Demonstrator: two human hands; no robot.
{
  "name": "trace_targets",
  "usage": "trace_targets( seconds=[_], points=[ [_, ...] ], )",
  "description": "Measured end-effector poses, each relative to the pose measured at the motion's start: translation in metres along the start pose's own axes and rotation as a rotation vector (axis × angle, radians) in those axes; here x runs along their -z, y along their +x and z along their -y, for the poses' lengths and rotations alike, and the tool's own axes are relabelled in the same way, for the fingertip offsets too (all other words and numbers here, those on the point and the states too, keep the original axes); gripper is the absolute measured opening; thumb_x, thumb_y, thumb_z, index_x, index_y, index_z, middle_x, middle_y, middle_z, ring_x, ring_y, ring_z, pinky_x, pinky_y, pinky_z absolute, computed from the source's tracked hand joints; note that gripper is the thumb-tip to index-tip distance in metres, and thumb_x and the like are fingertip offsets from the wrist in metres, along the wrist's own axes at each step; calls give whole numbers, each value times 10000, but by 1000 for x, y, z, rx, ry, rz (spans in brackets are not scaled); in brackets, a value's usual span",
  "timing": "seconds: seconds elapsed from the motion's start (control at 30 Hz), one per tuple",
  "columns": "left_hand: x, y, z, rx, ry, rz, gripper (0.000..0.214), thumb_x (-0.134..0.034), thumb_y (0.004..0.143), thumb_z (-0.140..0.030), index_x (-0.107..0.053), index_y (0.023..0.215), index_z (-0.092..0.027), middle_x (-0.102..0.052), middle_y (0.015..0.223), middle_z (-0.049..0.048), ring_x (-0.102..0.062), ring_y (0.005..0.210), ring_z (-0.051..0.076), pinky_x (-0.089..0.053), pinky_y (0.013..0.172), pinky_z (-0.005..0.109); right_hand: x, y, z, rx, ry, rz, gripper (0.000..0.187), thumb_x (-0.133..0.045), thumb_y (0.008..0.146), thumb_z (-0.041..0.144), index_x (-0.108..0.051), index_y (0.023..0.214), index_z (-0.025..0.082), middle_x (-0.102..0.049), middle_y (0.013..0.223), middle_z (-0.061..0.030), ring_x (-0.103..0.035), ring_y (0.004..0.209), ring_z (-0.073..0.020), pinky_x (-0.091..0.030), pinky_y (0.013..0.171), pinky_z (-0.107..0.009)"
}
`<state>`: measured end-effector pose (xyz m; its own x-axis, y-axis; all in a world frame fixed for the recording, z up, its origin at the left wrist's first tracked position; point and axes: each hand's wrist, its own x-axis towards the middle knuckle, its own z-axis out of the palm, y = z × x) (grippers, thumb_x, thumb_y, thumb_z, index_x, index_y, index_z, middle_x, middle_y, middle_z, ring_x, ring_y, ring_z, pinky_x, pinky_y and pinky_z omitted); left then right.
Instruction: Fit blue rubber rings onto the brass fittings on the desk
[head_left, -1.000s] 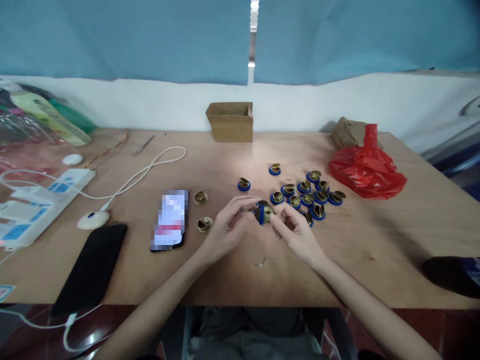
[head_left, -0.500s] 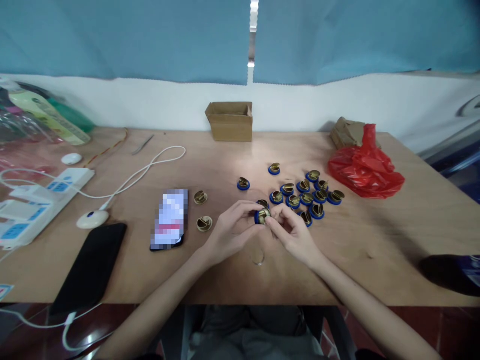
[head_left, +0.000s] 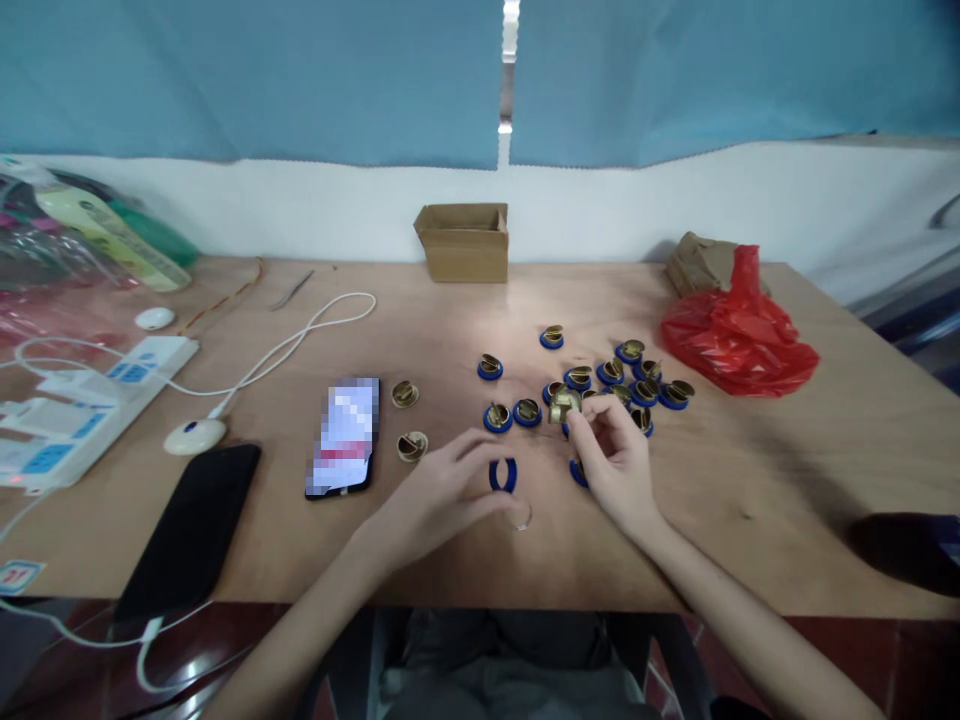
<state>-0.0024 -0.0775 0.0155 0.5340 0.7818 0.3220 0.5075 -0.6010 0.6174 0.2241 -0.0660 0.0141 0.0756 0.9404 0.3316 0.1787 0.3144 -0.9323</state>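
Observation:
Between the thumb and fingers of my left hand (head_left: 439, 490) is a blue ring (head_left: 512, 476), held just above the table. My right hand (head_left: 619, 465) pinches a round brass-coloured piece with a folding clip (head_left: 561, 408), apart from the ring. Under the left thumb lies a thin clear ring or disc (head_left: 525, 517). Several blue-rimmed brass clip pieces (head_left: 528, 411) are spread beyond and around my right hand, which partly covers some. Left of my left hand lie two brass clip pieces with pale rims, one nearer (head_left: 412, 446) and one farther (head_left: 405, 393).
A lit phone (head_left: 343, 440), a black phone (head_left: 187, 530), a white cable and a power strip (head_left: 112, 400) occupy the left side. An open cardboard box (head_left: 466, 255) stands at the back. On the right are a red plastic bag (head_left: 739, 345) and a dark bottle-like object (head_left: 907, 550).
My hands have moved apart. The blue-rimmed piece they held together is now separated: the blue ring is in my left hand, the brass clip piece in my right.

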Motion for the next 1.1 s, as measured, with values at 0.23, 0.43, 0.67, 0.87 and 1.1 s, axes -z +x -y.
trace_targets(
  seconds=[0.23,0.43,0.67,0.87,1.1],
  points=[
    [-21,3,-8,-110,355,176,344,-675,927,-467,-653,1061,-150,-725,1084,126,-703,930,300,-574,798,438,-5,-6,-3,53,-96,94,209,-598,984,296,-498,813,230,-463,691,53,-429,570,-106,-347,529,-244],
    [3,33,-6,41,251,-43,255,-540,1016,-372,-635,1160,-184,-755,1095,100,-713,985,275,-548,862,411,-4,-6,-3,120,-169,115,192,-583,993,280,-498,829,228,-481,692,44,-469,583,-116,-379,532,-245],
    [-12,56,-8,188,-337,42,313,-452,1030,-343,-639,1228,-189,-761,1059,66,-724,950,204,-551,866,327,-2,-9,-7,445,-433,245,80,-550,1013,180,-553,944,220,-557,820,-10,-557,702,-148,-450,621,-270],
    [-19,52,1,236,-608,7,289,-507,994,-314,-661,1206,-193,-730,1161,84,-672,1106,224,-534,958,359,-4,-11,-10,469,-499,306,15,-582,1015,229,-573,1028,227,-629,935,-46,-629,821,-181,-501,702,-293],
    [-4,54,14,260,-716,-225,251,-552,975,-350,-708,1108,-204,-752,1026,57,-688,918,187,-547,836,318,3,-8,1,335,-482,467,119,-634,964,309,-588,1002,207,-594,784,0,-572,675,-160,-474,629,-282]
  ],
)
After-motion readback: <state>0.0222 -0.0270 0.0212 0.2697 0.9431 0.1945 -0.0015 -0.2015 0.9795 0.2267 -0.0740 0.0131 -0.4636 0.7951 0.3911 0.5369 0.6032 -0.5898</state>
